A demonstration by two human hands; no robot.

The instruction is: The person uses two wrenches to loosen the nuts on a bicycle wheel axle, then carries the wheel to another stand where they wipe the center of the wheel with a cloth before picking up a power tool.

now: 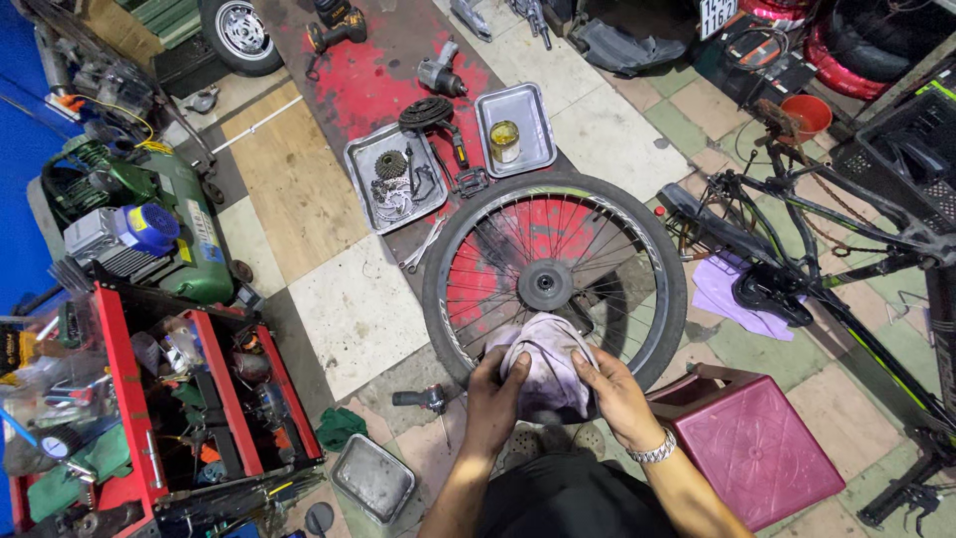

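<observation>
A bicycle wheel [468, 234] with tyre, spokes and a dark hub [545, 284] lies flat on the floor in front of me. A pale lilac rag [548, 364] is draped over its near rim. My left hand [495, 401] grips the rag's left side and my right hand [614, 397], with a metal watch at the wrist, grips its right side, pressing the cloth onto the rim.
A maroon plastic stool [762, 448] stands at my right, with a bicycle frame [827, 239] beyond it. Metal trays hold a sprocket cluster [390, 166] and a small tin [504, 140]. A red tool cart [169, 399] and green compressor [149, 224] stand left. A screwdriver [423, 401] lies near.
</observation>
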